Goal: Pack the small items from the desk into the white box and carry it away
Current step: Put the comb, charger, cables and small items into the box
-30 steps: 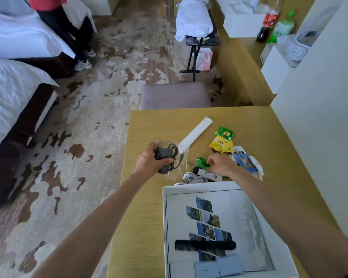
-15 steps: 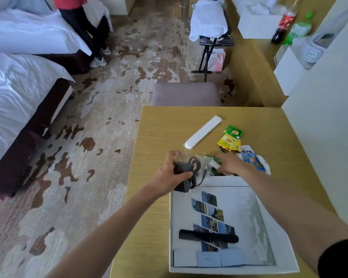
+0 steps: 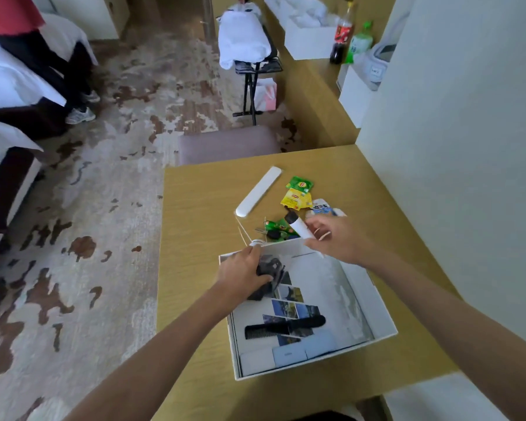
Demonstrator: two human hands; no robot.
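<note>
White cardboard box [image 3: 377,305] on the wooden desk [image 3: 201,226]: left hand [image 3: 243,271] grips a black corded charger [image 3: 268,267] inside, right hand [image 3: 334,238] pinches a black-capped white tube [image 3: 299,227] beyond its rim, liable to drop short.

Soft, even light makes the room bright. The bed sheets [image 3: 9,83] at the left glow almost pure white. Shadows on the desk [image 3: 201,208] are faint. The floor of the white box [image 3: 380,314] shines near its right wall. The right hand [image 3: 336,238] and the white tube [image 3: 298,228] it holds are smeared. The black bundle [image 3: 268,268] in the left hand [image 3: 240,273] is fuzzy. The desk's edges bend near the picture's sides.
</note>
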